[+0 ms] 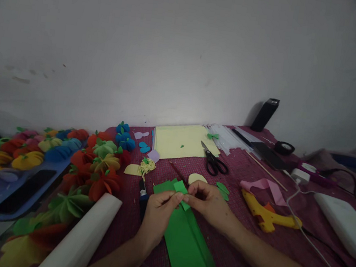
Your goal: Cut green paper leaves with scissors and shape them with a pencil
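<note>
Both hands, left hand point(158, 207) and right hand point(210, 203), pinch a small green paper piece point(180, 187) in a fingertip grip; tugging unevenly could tear or crease it.

- Small green paper piece point(180, 187): bright green, folded, pinched at its near edge between the fingertips of both hands, raised just above the table.
- Green paper sheets point(187, 250): same bright green, long strips lying flat and overlapping on the maroon cloth, running from under the hands toward the near table edge, slanted slightly to the right.
</note>
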Tool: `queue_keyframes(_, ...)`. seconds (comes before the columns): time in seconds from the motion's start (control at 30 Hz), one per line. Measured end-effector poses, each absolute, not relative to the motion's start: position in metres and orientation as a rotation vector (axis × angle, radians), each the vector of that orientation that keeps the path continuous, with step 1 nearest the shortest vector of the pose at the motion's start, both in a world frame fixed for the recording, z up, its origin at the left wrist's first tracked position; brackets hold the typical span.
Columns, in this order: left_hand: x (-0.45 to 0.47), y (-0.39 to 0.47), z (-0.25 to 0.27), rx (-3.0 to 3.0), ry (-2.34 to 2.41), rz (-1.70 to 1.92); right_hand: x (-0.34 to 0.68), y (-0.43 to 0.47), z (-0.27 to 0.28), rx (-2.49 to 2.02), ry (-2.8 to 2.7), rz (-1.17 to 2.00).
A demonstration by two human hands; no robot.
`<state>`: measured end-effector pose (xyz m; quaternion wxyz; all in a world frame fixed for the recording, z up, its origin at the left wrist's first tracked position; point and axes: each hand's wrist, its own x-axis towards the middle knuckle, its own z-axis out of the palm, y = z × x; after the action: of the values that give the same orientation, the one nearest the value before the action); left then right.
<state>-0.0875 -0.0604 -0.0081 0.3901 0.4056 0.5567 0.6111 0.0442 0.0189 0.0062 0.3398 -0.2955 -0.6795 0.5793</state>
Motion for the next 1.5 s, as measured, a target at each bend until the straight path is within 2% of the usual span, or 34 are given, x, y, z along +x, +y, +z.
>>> queue_keyframes(0.47,-0.088,-0.061,-0.003,1.165,1.446,1.361,0.050,0.022,0.013,-0.802,-1.798,1.557)
queue_keyframes(0.73,-0.091,-0.057,-0.005,1.180,1.490,1.403,0.050,0.022,0.011,-0.852,-1.796,1.528)
queue_keyframes(1.03,-0.094,-0.059,0.001,0.872,1.356,1.463,0.050,0.021,0.008,-0.773,-1.949,1.654)
queue_keyframes(1.5,-0.097,-0.057,-0.003,0.865,1.369,1.542,0.047,0.018,0.001,-0.816,-2.116,1.446)
